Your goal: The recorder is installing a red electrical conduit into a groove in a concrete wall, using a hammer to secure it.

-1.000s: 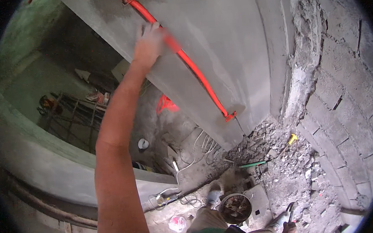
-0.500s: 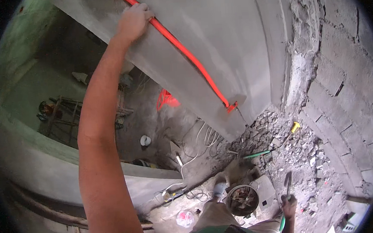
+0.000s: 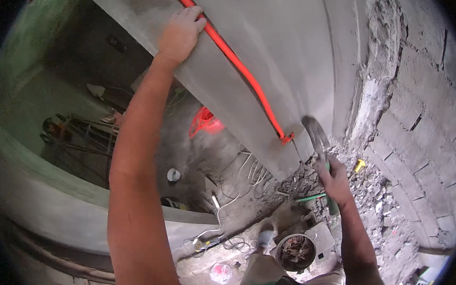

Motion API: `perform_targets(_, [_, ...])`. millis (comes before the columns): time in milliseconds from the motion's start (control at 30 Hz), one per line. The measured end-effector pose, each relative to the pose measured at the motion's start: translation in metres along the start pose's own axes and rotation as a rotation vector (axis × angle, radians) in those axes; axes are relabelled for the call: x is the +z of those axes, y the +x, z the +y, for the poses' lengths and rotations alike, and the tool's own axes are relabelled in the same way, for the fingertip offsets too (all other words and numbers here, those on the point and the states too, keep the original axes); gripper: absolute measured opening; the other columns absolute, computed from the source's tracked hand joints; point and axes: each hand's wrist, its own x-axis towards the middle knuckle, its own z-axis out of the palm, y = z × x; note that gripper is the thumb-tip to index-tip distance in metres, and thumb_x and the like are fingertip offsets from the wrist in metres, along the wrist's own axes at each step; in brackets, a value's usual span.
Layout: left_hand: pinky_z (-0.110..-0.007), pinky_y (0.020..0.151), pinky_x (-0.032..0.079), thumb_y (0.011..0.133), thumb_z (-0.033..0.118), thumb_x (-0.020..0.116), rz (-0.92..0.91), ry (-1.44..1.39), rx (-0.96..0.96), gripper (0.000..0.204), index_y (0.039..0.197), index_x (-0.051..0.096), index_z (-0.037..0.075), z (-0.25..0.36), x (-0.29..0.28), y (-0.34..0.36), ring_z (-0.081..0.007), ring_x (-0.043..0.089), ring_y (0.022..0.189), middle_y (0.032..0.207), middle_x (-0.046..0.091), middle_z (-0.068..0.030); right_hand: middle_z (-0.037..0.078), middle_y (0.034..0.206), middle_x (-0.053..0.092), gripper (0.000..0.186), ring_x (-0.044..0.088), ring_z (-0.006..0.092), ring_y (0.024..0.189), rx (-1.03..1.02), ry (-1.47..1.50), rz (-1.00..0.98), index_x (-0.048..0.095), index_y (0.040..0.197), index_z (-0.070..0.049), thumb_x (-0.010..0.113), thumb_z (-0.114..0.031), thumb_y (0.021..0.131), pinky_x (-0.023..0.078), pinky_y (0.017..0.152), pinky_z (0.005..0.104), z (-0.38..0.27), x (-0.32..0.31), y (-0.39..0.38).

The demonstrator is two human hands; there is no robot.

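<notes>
An orange-red flexible conduit (image 3: pixel 242 71) runs slantwise down the grey plastered wall, with an orange fitting (image 3: pixel 287 138) at its lower end. My left hand (image 3: pixel 182 34) is high on the wall, fingers closed over the conduit's upper part and pressing it to the surface. In my right hand (image 3: pixel 333 178) is a hammer (image 3: pixel 318 137), gripped by its handle, which has a green lower end. Its metal head, slightly blurred, is up beside the wall, just right of the fitting. Whether the head touches the wall I cannot tell.
Rubble (image 3: pixel 370 201) covers the floor at the right, with a yellow plastic piece (image 3: pixel 360 165) on it. A bucket of debris (image 3: pixel 296 252) stands by my legs. White cable (image 3: pixel 231 200) and a coil of orange conduit (image 3: pixel 205 122) lie beyond the wall's edge. Blockwork (image 3: pixel 413 94) rises at right.
My right hand has raised the hammer from low by my side to beside the conduit's lower fitting. My left hand stays on the conduit, now a little lower and further right in view.
</notes>
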Motion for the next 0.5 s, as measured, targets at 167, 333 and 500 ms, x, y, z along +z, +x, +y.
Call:
perform_targets(167, [-0.041, 0.094, 0.045, 0.081, 0.011, 0.055, 0.02, -0.075, 0.035, 0.026, 0.104, 0.065, 0.004, -0.007, 0.009, -0.004, -0.0294, 0.058, 0.11, 0.113, 0.061, -0.0102, 0.012, 0.066, 0.059, 0.038, 0.057, 0.0182, 0.058, -0.109, 0.091, -0.045, 0.061, 0.101, 0.006, 0.051, -0.031, 0.098, 0.045, 0.054, 0.0323, -0.07, 0.055, 0.093])
perform_targets(333, [-0.041, 0.096, 0.043, 0.081, 0.011, 0.053, -0.001, -0.132, 0.03, 0.026, 0.103, 0.065, 0.004, -0.018, 0.015, -0.005, -0.03, 0.058, 0.11, 0.112, 0.062, -0.0107, 0.007, 0.067, 0.055, 0.042, 0.053, 0.0141, 0.051, -0.409, -0.086, 0.003, 0.059, 0.099, 0.002, 0.043, -0.037, 0.101, 0.044, 0.049, 0.0298, -0.12, 0.119, 0.168])
perform_targets(500, [-0.042, 0.1, 0.042, 0.081, 0.014, 0.053, 0.034, -0.121, 0.014, 0.03, 0.107, 0.065, 0.005, -0.019, 0.014, -0.011, -0.0286, 0.057, 0.116, 0.12, 0.062, -0.0108, 0.007, 0.064, 0.054, 0.046, 0.053, 0.014, 0.05, -0.385, 0.021, -0.045, 0.057, 0.095, 0.003, 0.042, -0.04, 0.102, 0.044, 0.049, 0.0304, -0.153, 0.155, 0.205])
